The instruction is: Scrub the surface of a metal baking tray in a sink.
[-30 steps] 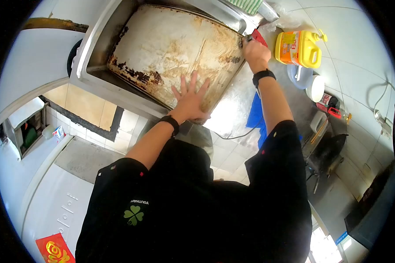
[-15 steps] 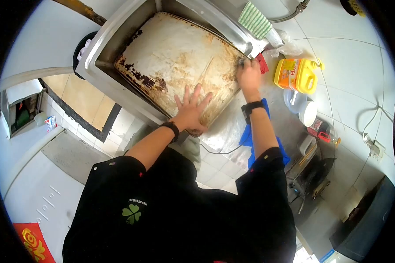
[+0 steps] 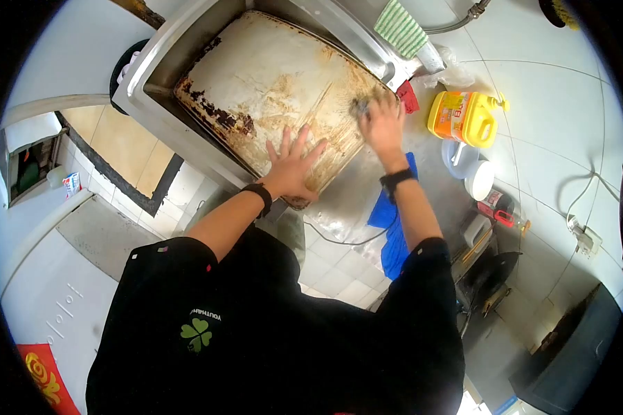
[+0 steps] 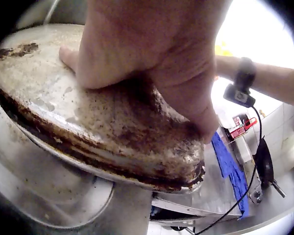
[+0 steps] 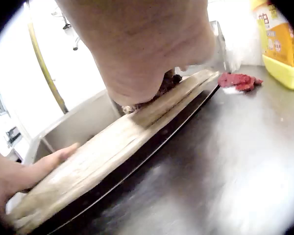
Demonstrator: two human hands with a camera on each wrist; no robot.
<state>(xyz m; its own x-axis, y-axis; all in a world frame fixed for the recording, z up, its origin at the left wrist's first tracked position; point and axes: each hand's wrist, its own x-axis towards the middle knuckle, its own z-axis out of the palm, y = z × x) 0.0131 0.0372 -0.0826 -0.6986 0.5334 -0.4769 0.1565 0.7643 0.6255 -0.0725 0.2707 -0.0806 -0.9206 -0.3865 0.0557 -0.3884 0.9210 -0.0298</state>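
Note:
A stained, scorched metal tray lies tilted over the steel sink, its flat side up. My left hand rests spread on its near corner; in the left wrist view the palm of my left hand covers part of the brown-crusted surface. Toward the tray's right edge, my right hand presses a dark scouring pad on the surface, fingers curled over it. The right wrist view shows the dark pad beneath my right hand.
On the steel counter right of the sink lie a red cloth and a blue cloth. Beyond stand a yellow jug, a white tub and a dark-red bottle. A green-striped cloth hangs near the sink's corner.
My right hand has moved from the tray's far right corner inward and nearer along its surface, with the pad. My left hand stays spread on the near corner. The head view has shifted.

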